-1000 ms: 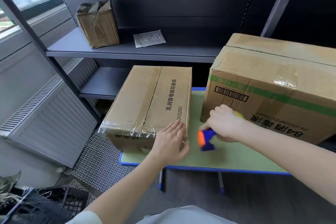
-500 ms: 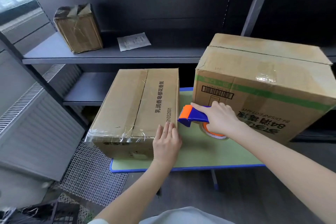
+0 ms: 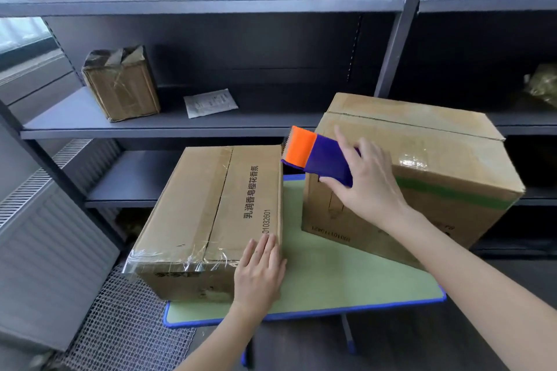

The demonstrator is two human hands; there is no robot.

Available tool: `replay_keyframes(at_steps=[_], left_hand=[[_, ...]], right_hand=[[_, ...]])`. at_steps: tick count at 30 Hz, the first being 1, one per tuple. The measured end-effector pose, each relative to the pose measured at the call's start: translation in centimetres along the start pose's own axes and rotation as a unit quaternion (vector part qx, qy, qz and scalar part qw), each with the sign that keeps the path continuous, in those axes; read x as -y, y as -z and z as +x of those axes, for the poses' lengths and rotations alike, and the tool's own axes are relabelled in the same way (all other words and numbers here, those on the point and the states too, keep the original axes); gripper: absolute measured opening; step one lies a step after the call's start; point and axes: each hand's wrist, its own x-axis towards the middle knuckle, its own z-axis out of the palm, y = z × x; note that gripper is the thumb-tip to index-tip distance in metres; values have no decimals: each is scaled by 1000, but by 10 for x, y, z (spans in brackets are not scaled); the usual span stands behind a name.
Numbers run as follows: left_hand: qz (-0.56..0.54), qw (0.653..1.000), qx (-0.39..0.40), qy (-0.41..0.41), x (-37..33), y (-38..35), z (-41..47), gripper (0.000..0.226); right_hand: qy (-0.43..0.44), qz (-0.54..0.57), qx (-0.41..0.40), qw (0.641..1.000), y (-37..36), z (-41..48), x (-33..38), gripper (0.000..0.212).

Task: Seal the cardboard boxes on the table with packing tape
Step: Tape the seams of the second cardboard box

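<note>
1. Layout: the smaller carton (image 3: 211,205) lies at the 9 o'clock side of the green worktop (image 3: 346,289). The larger carton (image 3: 422,166) stands at the 3 o'clock side, apart from it.
2. Left hand (image 3: 259,274): it lies flat, fingers straight and together, on the smaller carton's corner at 5 o'clock, steadying it.
3. Right hand (image 3: 367,187): its fingers curl round the purple body of the tape dispenser (image 3: 319,156). The dispenser is held in the air between the cartons, orange blade end toward 10 o'clock.
4. Probable step: bringing the dispenser to the smaller carton's centre seam (image 3: 220,199), which already shows clear film.
5. Start the tape over the carton's 12 o'clock edge, lapping onto the side wall.
6. Draw toward 6 o'clock in one straight pass, centred on the seam.
7. Hold the carton down with the left hand, clear of the tape path.
8. Tilt the blade to cut, then rub the strip flat.
</note>
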Motion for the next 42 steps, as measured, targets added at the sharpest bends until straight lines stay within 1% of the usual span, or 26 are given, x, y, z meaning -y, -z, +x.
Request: replay_keyframes(at_steps=[2,4,6,9,11,13,18,22,24,26,27,30,32,34,38,40,42], left_hand=[[-2,1000,-14,9,-2,-2,-3,29],[-2,1000,-24,18,-3,-5,-3,29],[-5,1000,-26,16,-3,-5,-2,30],[-19,999,-26,14,-1,-3,-1,34],[-24,999,-32,11,-1,0,2,34],[-17,999,-44,0,-1,0,3,30],[-11,998,-55,-17,2,0,6,22],[-10,999,-46,-24,3,2,7,22],[-16,999,-29,-21,4,3,6,24],[-39,999,-3,-12,5,8,7,30],[-54,998,12,-7,6,12,7,33],[-94,995,33,1,11,25,7,38],[-105,994,40,4,18,34,3,38],[-103,994,45,2,30,41,-3,36],[-84,996,43,-9,56,48,-13,34],[-81,996,37,-24,65,47,-17,39],[-78,996,32,-40,69,46,-17,46]], right_hand=[[-20,-46,-44,998,3,8,-14,82],[-32,-89,-64,993,4,15,-30,79],[-50,-123,-60,989,0,19,-44,75],[-88,-127,-28,988,-10,22,-60,73],[-97,-134,-17,986,-17,22,-65,73],[-90,-150,-24,984,-24,22,-68,73],[-89,-161,-37,982,-29,27,-71,64],[-95,-185,-41,977,-26,28,-63,72],[-74,-183,-60,978,-26,24,-51,72],[-30,-152,-77,985,-32,16,-33,66],[-7,-130,-73,989,-38,10,-20,63],[32,-12,0,999,-67,-10,18,54],[53,68,94,992,-82,-23,41,48],[67,105,203,971,-93,-34,60,44],[84,123,281,948,-114,-53,81,42],[92,118,313,938,-120,-58,85,41],[94,126,321,934,-124,-62,84,41]])
